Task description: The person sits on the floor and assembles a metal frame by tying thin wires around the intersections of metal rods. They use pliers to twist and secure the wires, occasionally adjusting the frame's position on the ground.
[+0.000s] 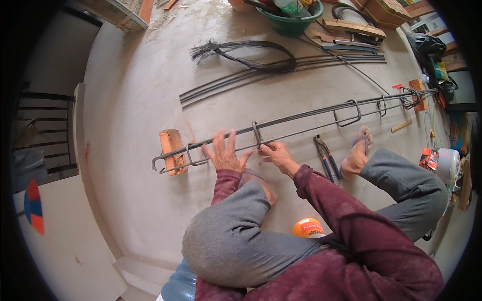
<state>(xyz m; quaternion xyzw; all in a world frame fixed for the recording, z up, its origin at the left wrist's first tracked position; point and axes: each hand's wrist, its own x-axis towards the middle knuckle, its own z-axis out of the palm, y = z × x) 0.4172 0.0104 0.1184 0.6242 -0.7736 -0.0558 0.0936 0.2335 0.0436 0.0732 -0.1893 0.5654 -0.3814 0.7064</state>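
Long steel rebars (301, 118) run from left to right in front of me, with bent rectangular stirrups around them. My left hand (224, 154) is over the near bar, its fingers spread and nothing in them. My right hand (279, 156) pinches the lower end of an upright stirrup (257, 133) where it meets the near bar. Another stirrup (193, 154) sits left of my left hand, and a wider one (347, 113) lies tilted farther right. Blue-handled pincers (327, 159) lie on the floor between my right hand and my foot.
A brick (173, 150) props the left end of the bars; another brick (417, 94) is at the right end. Beyond lie a bundle of tie wire (251, 54) and loose rebars (221, 86). A green tub (291, 21) stands farther back. An orange-lidded container (308, 227) is beside my leg.
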